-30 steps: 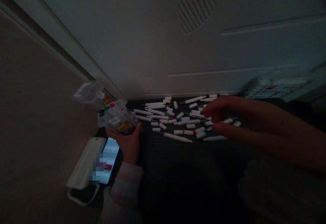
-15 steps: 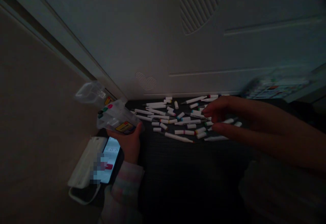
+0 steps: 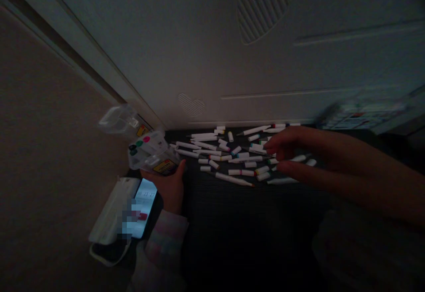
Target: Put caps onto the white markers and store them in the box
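Observation:
My left hand (image 3: 170, 186) is wrapped round the lower side of a clear plastic marker case (image 3: 153, 151), thumb along its right edge by a yellow and black label. A few markers with green, dark and pink ends stand inside the case, and its clear lid (image 3: 117, 120) hangs open behind. Over the right part of a spread of white markers (image 3: 234, 179) and loose caps (image 3: 250, 165), my right hand (image 3: 299, 152) is held with thumb and curled fingers apart. I see nothing between them, though the light is dim.
All this lies on a dark ridged tabletop (image 3: 226, 221) against a pale panel (image 3: 199, 53) with heart reliefs. Left of my sleeve are a lit phone (image 3: 146, 208) and a white strapped case (image 3: 111, 214). A blurred pack with coloured print (image 3: 361, 114) stands at the back right.
Both hands, the marker case and the scattered markers keep nearly the same places. The view has shifted slightly and grown a little brighter.

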A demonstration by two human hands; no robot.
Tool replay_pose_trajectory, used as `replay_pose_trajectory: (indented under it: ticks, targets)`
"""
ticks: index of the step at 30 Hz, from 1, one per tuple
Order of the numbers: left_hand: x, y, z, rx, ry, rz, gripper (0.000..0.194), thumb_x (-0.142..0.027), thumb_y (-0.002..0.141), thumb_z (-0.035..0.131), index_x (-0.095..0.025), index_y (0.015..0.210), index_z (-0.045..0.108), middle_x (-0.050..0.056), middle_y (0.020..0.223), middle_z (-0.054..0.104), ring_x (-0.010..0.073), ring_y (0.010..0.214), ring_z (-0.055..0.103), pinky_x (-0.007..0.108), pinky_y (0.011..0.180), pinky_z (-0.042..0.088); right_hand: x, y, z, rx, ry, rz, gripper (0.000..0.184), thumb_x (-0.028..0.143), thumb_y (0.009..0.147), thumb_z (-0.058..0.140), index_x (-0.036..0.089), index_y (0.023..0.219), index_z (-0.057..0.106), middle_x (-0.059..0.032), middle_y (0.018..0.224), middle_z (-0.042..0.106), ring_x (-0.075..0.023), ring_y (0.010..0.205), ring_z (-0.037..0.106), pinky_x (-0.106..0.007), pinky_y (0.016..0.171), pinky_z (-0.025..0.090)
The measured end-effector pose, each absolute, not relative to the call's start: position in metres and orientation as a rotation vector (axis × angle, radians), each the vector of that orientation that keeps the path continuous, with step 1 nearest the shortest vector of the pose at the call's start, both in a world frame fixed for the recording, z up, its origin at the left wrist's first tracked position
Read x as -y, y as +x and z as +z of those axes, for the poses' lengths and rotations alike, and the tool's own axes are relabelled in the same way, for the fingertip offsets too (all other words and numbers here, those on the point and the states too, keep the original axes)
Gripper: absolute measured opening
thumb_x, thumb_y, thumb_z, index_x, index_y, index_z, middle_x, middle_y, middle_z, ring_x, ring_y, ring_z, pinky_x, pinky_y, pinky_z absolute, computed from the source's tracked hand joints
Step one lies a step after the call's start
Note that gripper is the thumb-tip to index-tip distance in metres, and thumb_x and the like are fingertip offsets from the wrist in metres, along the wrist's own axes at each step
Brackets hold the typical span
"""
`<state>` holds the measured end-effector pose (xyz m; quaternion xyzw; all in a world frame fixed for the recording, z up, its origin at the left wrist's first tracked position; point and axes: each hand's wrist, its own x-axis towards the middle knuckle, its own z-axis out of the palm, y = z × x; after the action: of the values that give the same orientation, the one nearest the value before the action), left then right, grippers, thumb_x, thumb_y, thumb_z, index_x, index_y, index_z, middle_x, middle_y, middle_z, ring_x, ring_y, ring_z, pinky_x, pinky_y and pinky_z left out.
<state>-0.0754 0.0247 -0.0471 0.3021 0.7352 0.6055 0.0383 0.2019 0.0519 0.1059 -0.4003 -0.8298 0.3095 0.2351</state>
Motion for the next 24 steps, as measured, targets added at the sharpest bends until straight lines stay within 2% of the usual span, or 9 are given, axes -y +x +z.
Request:
replay_pose_trajectory:
  ticks: [5,12,18,24]
  targets:
    - [-0.0238,-0.0739,-0.0502,-2.224,0.921,1.878,0.113,-0.021,0.048,0.077,-0.009,0.133,0.005,0.025,0.143,0.018,0.0232,0.133,0.025,0.033,0.110,0.021,-0.0513,0.2025,0.1060,2.281,-1.095,0.853,0.027,0.042,0.081,0.054,0.025,0.102,0.061,-0.0013,0.096,0.067,-0.0179,0.083,0.064,-0.026,0.066,0.050]
    - [-0.0199,-0.0761,-0.0540,-2.344,0.824,1.775,0.121,-0.022,0.045,0.079,-0.008,0.135,0.000,0.026,0.146,0.010,0.0251,0.137,0.015,0.035,0.112,0.013,-0.0512,0.2012,0.1068,2.285,-1.096,0.844,0.029,0.043,0.081,0.054,0.024,0.102,0.062,-0.0027,0.096,0.067,-0.0194,0.082,0.064,-0.028,0.066,0.051]
    - [-0.0197,-0.0733,-0.0502,-2.273,0.887,1.840,0.113,-0.022,0.049,0.077,-0.012,0.133,0.002,0.024,0.146,0.011,0.0229,0.136,0.018,0.034,0.112,0.014,-0.0517,0.2006,0.1077,2.287,-1.103,0.830,0.030,0.045,0.081,0.053,0.025,0.100,0.063,-0.0023,0.095,0.068,-0.0195,0.081,0.064,-0.028,0.066,0.051]
    - [-0.0209,-0.0719,-0.0464,-2.248,0.858,1.855,0.114,-0.021,0.047,0.077,-0.012,0.133,0.002,0.024,0.146,0.009,0.0235,0.138,0.014,0.035,0.112,0.012,-0.0515,0.2013,0.1082,2.282,-1.109,0.831,0.030,0.045,0.081,0.053,0.024,0.101,0.063,-0.0029,0.096,0.068,-0.0201,0.083,0.064,-0.029,0.066,0.051]
